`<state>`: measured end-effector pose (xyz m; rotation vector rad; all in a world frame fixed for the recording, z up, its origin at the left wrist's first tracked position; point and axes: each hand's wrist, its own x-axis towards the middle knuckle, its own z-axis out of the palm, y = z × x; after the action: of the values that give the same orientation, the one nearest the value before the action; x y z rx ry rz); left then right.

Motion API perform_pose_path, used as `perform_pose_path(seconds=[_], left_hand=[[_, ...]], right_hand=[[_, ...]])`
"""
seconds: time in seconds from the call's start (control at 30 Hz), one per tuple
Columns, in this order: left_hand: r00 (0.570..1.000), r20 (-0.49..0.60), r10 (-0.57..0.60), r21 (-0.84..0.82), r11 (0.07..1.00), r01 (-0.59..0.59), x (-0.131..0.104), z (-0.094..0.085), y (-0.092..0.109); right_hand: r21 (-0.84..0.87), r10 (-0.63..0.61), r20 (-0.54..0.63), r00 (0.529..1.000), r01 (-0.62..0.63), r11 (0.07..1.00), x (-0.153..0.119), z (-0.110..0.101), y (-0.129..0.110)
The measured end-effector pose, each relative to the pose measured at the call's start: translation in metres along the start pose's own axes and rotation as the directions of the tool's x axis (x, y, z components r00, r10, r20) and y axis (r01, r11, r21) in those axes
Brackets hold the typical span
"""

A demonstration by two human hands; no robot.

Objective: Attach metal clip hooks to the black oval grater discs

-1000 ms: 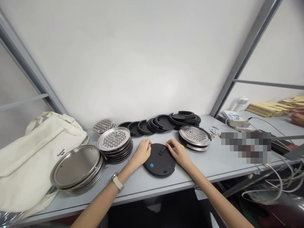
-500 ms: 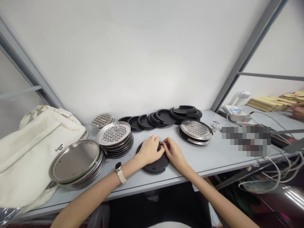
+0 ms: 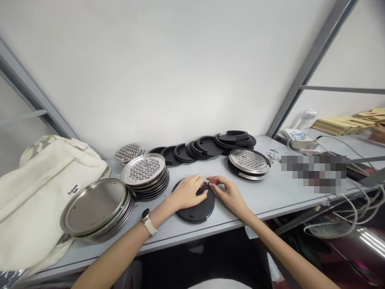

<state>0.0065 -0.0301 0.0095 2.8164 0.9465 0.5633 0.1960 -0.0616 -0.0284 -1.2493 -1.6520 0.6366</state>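
In the middle of the table lies a round black plastic base (image 3: 197, 210) with a notch at its front edge. My left hand (image 3: 189, 192) rests across its top, thumb and fingers closed round a dark raised part at its right side. At the base's upper right edge, the thumb and index finger of my right hand (image 3: 228, 195) pinch together. Whatever is between those fingertips is too small to make out. To the right stands a short stack of round metal graters (image 3: 249, 160) with black rims. Several small metal pieces (image 3: 272, 154) lie beside that stack.
Stacks of round metal trays (image 3: 94, 206), coarse graters (image 3: 144, 169) and smaller graters (image 3: 128, 153) stand at left, beside a cream cloth bag (image 3: 42, 192). Black rings and bases (image 3: 210, 145) line the wall. Cables and another person's hand (image 3: 378, 134) are at right.
My right hand's fingers have spread a little and shifted slightly right at the base's edge. The left hand has moved slightly down, still on the base.
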Motion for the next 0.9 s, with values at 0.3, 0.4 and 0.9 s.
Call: perform_pose_path(seconds=[0.3, 0.4, 0.9], left_hand=[[1.000, 0.004, -0.006, 0.031, 1.000, 0.006, 0.001, 0.002, 0.000], [1.000, 0.001, -0.011, 0.022, 1.000, 0.011, 0.001, 0.002, 0.000], [1.000, -0.002, -0.029, -0.012, 1.000, 0.029, 0.001, 0.003, 0.000]], right_hand=[[0.009, 0.055, 0.097, 0.994, -0.056, 0.998, 0.001, 0.000, -0.001], [-0.070, 0.031, 0.111, 0.993, -0.024, 0.997, -0.003, 0.001, -0.007], [-0.003, 0.041, 0.288, 0.957, -0.042, 0.999, 0.010, -0.009, 0.000]])
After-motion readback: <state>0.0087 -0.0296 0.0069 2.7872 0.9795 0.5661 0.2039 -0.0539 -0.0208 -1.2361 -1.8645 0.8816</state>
